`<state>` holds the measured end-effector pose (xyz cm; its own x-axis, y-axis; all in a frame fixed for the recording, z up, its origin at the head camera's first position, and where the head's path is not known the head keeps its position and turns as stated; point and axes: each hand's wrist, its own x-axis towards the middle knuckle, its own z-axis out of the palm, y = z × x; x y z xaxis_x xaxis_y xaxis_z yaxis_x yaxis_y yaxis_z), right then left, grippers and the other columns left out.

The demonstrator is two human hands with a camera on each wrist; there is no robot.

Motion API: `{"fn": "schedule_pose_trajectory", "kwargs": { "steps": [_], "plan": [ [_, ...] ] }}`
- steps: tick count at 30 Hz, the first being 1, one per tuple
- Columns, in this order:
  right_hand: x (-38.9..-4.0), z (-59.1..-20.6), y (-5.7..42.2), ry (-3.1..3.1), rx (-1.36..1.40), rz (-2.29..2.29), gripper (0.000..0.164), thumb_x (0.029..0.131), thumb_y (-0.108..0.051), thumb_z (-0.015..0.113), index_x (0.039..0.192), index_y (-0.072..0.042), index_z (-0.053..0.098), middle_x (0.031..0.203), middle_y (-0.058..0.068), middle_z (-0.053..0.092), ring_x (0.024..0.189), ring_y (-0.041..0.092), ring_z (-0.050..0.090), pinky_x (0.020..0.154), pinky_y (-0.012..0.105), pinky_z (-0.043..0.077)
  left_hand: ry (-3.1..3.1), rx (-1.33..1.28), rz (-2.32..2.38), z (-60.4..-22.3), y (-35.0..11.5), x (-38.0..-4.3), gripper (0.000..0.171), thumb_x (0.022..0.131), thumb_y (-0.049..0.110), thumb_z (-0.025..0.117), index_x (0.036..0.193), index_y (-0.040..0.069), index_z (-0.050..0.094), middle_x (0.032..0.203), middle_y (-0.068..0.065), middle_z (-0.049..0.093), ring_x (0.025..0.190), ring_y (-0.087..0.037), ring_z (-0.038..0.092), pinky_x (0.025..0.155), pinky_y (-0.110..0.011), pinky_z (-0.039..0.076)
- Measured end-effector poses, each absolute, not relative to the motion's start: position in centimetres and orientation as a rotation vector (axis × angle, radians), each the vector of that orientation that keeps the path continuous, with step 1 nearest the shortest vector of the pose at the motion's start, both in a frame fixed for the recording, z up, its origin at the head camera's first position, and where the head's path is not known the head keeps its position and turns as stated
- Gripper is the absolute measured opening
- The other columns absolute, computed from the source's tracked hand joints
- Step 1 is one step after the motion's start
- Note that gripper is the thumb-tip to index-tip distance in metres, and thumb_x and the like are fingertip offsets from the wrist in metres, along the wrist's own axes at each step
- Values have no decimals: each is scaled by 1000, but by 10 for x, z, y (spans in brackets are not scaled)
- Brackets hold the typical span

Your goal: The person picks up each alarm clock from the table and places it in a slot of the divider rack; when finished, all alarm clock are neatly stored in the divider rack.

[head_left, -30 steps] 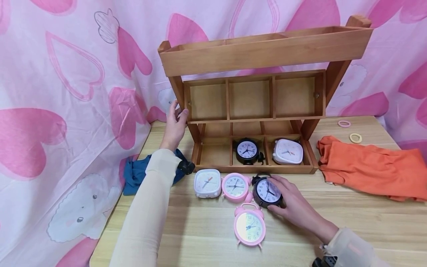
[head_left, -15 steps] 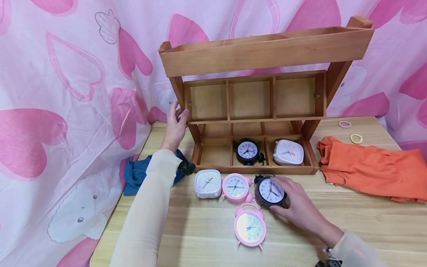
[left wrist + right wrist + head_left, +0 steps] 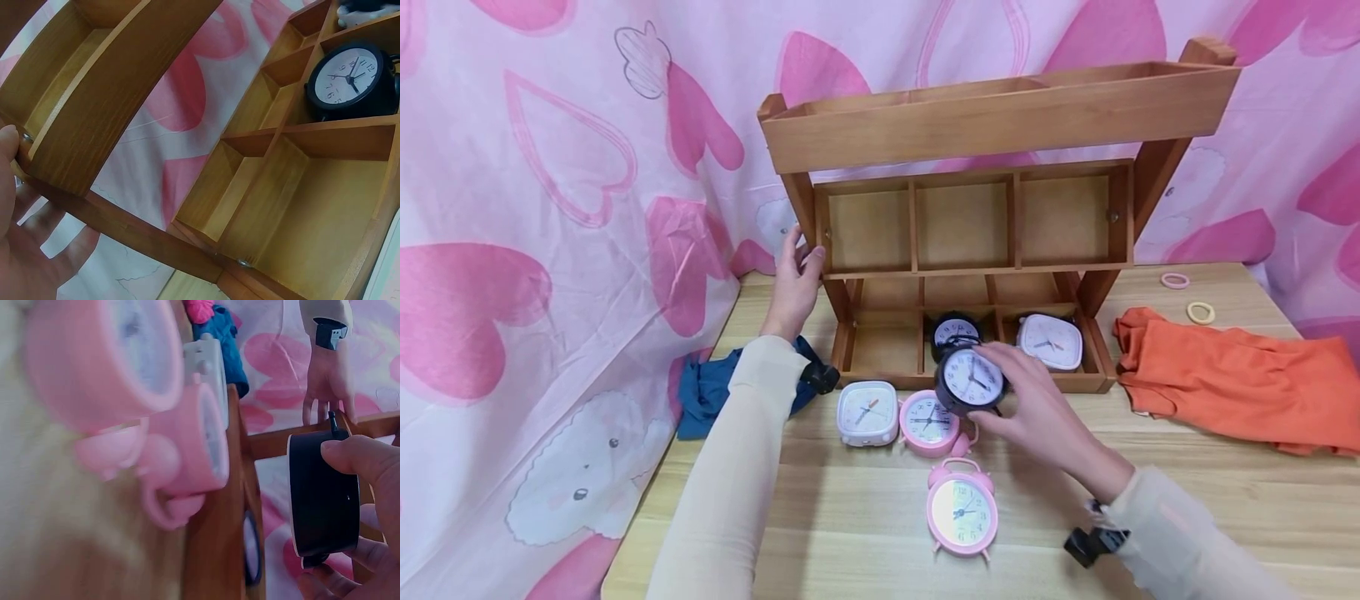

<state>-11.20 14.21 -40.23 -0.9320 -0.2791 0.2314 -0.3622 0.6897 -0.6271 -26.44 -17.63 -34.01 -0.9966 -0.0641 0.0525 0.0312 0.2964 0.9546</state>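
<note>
My right hand (image 3: 1037, 408) holds a black twin-bell alarm clock (image 3: 972, 379) between thumb and fingers, raised over the table at the front of a wooden tiered rack (image 3: 1000, 112). In the head view it overlaps another black alarm clock (image 3: 955, 330) in the bottom tier's middle compartment. My left hand (image 3: 792, 287) grips the rack's left side post, thumb in front and fingers behind. A white square clock (image 3: 1051, 342) fills the bottom right compartment. On the table before the rack are a pink alarm clock (image 3: 928, 422), a second pink alarm clock (image 3: 962, 512) and a white square clock (image 3: 867, 412).
Orange cloth (image 3: 1232, 375) lies on the table right of the rack, with a pink ring (image 3: 1175, 281) and a yellow ring (image 3: 1200, 313) behind it. Blue cloth (image 3: 707, 392) is bunched under the left forearm. A heart-patterned curtain (image 3: 580, 333) hangs behind and at the left.
My right hand has lifted the black alarm clock off the table and carried it left and toward the rack. The left hand keeps its grip on the post.
</note>
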Motion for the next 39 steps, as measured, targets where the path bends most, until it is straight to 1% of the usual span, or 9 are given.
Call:
{"fn": "schedule_pose_trajectory", "kwargs": {
  "steps": [4, 8, 12, 15, 18, 21, 24, 31, 39],
  "plan": [
    [-138, -392, 118, -2780, 590, 1100, 83, 74, -28, 86, 146, -16, 46, 151, 11, 43, 136, 34, 41, 110, 59, 35, -2469, 29, -1815, -341, -177, -264, 62, 102, 46, 47, 153, 46, 14, 163, 5, 25, 147, -20, 33, 115, -41, 38],
    [-162, -386, 95, -2783, 644, 1111, 79, 76, -27, 84, 145, -16, 47, 149, 9, 44, 132, 32, 43, 106, 54, 41, -2465, 21, -1818, -340, -177, -264, 61, 102, 45, 47, 153, 46, 14, 162, 5, 26, 147, -20, 34, 115, -41, 38],
    [-179, -384, 73, -2842, 669, 1105, 77, 79, -28, 81, 146, -18, 45, 151, 9, 42, 135, 33, 42, 108, 56, 40, -2458, 19, -1813, -339, -176, -263, 60, 102, 44, 47, 153, 46, 15, 162, 5, 26, 146, -21, 34, 115, -42, 38],
    [-188, -385, 61, -2886, 689, 1090, 77, 80, -28, 80, 148, -18, 43, 152, 10, 41, 138, 33, 41, 111, 56, 37, -2462, 27, -1802, -338, -176, -262, 60, 102, 45, 47, 153, 47, 15, 162, 5, 26, 147, -21, 34, 115, -42, 38],
    [-195, -389, 51, -2922, 694, 1080, 78, 81, -28, 80, 149, -17, 42, 153, 10, 40, 139, 33, 40, 113, 55, 35, -2461, 23, -1796, -339, -175, -262, 61, 102, 45, 47, 153, 46, 15, 162, 4, 26, 146, -21, 34, 115, -41, 38],
    [-202, -395, 43, -2945, 698, 1067, 79, 81, -27, 79, 149, -15, 41, 154, 11, 40, 140, 34, 39, 114, 53, 35, -2462, 23, -1811, -331, -172, -257, 61, 104, 39, 46, 156, 39, 14, 163, 0, 25, 147, -22, 33, 116, -41, 36],
    [-208, -402, 36, -2973, 690, 1024, 80, 82, -28, 79, 150, -14, 40, 154, 11, 40, 140, 33, 40, 115, 52, 35, -2463, 28, -1818, -331, -173, -257, 62, 104, 38, 46, 156, 37, 13, 163, 0, 25, 147, -22, 33, 116, -41, 36],
    [-216, -412, 28, -3033, 651, 927, 80, 83, -32, 79, 150, -12, 40, 154, 12, 41, 139, 34, 41, 117, 51, 33, -2472, 26, -1796, -341, -175, -262, 62, 101, 46, 48, 154, 46, 14, 162, 5, 26, 146, -21, 34, 115, -40, 38],
    [-221, -415, 20, -3059, 622, 828, 78, 83, -31, 79, 149, -12, 41, 151, 12, 44, 136, 36, 44, 115, 52, 34, -2460, 44, -1812, -340, -175, -262, 62, 101, 47, 48, 153, 47, 14, 163, 5, 24, 147, -21, 32, 115, -41, 38]
  ]
}}
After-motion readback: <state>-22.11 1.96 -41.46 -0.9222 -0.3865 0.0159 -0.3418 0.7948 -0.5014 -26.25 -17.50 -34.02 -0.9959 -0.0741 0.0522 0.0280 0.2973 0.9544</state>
